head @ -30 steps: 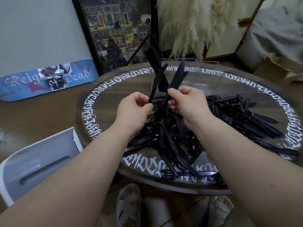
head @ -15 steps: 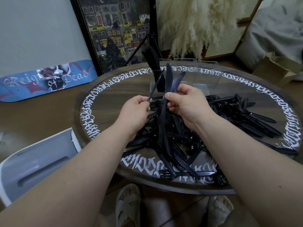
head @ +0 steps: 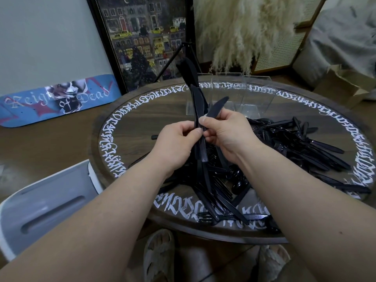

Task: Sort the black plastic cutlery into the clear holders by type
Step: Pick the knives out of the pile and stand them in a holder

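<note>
A heap of black plastic cutlery [head: 289, 151] covers the middle and right of the round table [head: 142, 110]. Above the heap, my left hand [head: 175, 143] pinches an upright black knife [head: 198, 110] by its handle. My right hand [head: 227, 131] touches it and grips a second black knife [head: 216, 107] that leans right. Clear holders [head: 242, 92] stand at the table's far side; the leftmost one holds several black knives [head: 188, 72] standing up.
A white and grey chair [head: 40, 204] stands at the lower left beside the table. A skateboard deck [head: 55, 100] and a framed picture [head: 142, 37] lean on the wall. Pampas grass [head: 242, 31] and a cardboard box [head: 345, 82] sit behind. My slippered feet [head: 158, 255] are under the table's edge.
The two hands have come together until they touch. The knife in my left hand has swung upright next to the one in my right hand.
</note>
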`<move>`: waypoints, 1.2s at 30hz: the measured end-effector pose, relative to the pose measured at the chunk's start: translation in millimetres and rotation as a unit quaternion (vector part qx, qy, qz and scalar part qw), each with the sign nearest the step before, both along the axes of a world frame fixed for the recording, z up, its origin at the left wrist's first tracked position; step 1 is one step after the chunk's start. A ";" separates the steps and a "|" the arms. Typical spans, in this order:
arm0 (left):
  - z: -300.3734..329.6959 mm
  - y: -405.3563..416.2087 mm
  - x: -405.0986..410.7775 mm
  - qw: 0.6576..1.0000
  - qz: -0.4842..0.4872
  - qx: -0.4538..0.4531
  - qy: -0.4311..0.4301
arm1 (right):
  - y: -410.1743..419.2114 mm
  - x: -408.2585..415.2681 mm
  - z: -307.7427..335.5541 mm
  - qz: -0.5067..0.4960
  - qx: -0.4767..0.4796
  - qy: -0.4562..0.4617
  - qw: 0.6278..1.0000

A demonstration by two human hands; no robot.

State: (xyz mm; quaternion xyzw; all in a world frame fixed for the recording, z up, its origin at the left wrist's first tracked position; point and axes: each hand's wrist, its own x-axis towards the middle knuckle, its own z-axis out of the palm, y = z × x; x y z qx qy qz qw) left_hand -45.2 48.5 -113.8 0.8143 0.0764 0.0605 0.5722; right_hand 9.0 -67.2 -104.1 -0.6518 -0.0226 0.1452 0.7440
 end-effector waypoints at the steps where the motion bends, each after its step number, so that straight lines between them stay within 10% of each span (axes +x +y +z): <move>1: -0.8 0.5 -0.1 1.000 -0.003 -0.001 0.003 | 0.2 -0.3 -0.4 0.001 0.002 0.003 1.000; 23: -2.2 5.9 5.7 0.998 0.051 -0.019 0.010 | 3.9 -2.8 -0.8 -0.008 -0.097 -0.049 0.994; 36: -2.5 14.0 1.0 0.999 0.014 -0.028 0.043 | -1.9 -1.9 9.8 0.053 0.076 0.043 0.995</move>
